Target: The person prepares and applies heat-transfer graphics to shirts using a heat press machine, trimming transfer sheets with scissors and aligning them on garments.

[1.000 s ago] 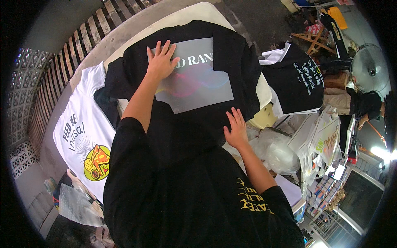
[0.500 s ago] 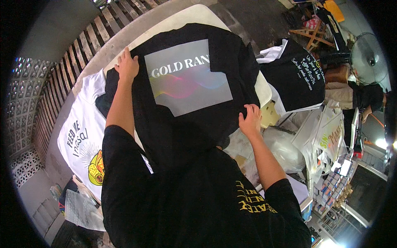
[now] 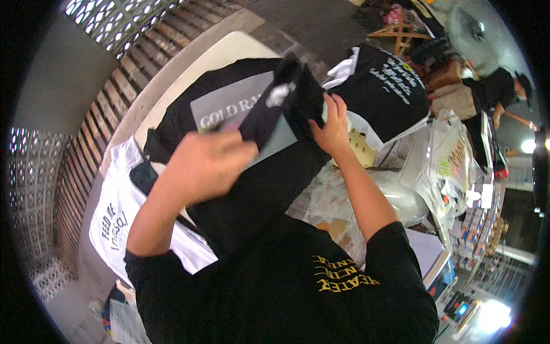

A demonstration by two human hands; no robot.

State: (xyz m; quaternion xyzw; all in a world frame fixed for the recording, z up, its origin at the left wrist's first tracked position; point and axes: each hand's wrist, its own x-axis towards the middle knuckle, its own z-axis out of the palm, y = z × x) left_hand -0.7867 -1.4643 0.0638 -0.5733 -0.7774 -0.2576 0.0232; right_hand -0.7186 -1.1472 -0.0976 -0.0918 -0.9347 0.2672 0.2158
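A black T-shirt [image 3: 229,200] is spread over a pale board [image 3: 232,49] in front of me. On it lies a grey panel [image 3: 215,103] with white lettering, partly covered by a raised fold of the black cloth. My left hand [image 3: 209,163], blurred by motion, is closed like a fist over the shirt's middle, at the lower end of that fold. At the shirt's right edge my right hand [image 3: 332,129] grips the black cloth between thumb and fingers. A small white mark [image 3: 279,94] shows, blurred, on the folded part.
To the left is a white printed T-shirt [image 3: 117,212]. Another black shirt with white writing [image 3: 378,80] lies at the right, near a yellow perforated piece [image 3: 360,149] and clear plastic bags [image 3: 392,195]. A fan [image 3: 467,28] and another person [image 3: 498,92] are at the far right.
My left hand has come from the shirt's far left edge to its middle. My right hand has moved up and left. Black cloth is now folded up over the grey panel's right part.
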